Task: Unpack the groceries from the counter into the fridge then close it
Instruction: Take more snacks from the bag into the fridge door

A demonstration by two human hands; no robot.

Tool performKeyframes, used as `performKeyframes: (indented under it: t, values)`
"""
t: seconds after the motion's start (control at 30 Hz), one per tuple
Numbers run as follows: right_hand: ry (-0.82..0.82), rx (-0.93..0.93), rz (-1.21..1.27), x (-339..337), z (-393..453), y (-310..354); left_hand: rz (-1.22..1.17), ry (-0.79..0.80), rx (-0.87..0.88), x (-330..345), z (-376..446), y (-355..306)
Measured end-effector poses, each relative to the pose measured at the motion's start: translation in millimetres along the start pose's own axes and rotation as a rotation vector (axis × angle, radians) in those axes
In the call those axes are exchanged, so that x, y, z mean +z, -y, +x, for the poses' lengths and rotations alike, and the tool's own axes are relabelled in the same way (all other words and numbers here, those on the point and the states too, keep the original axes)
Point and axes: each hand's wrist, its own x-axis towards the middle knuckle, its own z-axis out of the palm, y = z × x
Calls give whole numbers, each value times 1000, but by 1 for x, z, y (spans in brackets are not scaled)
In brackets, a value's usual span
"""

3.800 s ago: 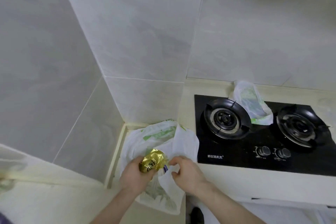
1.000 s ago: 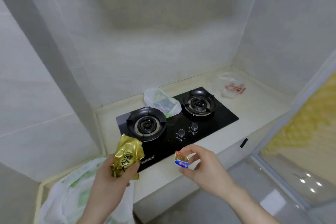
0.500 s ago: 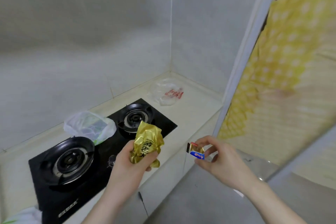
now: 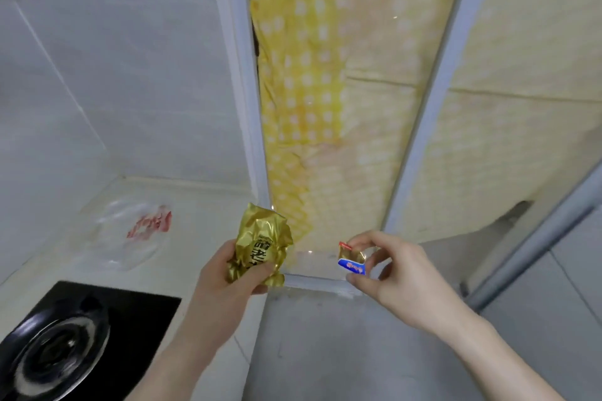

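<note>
While the left hand (image 4: pixel 224 283) grips a crumpled gold packet (image 4: pixel 260 246), the right hand (image 4: pixel 395 273) pinches a small blue-and-gold sachet (image 4: pixel 351 259) between fingertips.

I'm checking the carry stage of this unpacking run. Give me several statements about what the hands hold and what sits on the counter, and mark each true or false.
1. The left hand grips a crumpled gold foil packet. True.
2. The right hand is empty. False: its fingers pinch a small packet with gold, red and blue on it.
3. A clear plastic bag with red print lies on the counter. True.
4. The gold foil packet rests on the stove. False: it is held up in the air.
5. An open fridge is in view. False: no fridge shows.
</note>
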Motion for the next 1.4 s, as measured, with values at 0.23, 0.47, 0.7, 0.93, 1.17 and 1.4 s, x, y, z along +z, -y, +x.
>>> performKeyframes:
  t: [0.23, 0.47, 0.7, 0.93, 1.17, 1.4]
  values:
    - [-300, 184, -120, -45, -6, -11, 27, 387, 88, 54, 95, -31]
    - [-566, 410, -241, -101, -48, -17, 34, 761, 231, 162, 140, -61]
    - [-808, 537, -357, -171, -99, -30, -42, 1057, 344, 290, 136, -100]
    - [-949, 558, -406, -249, -115, -64, -102, 1212, 413, 407, 120, -141]
    - [-1039, 585, -455, -312, -129, -86, -168, 1337, 545, 500, 112, -175]
    - [-1153, 696, -534, -348, -147, -73, -231, 1487, 917, 584, 85, -268]
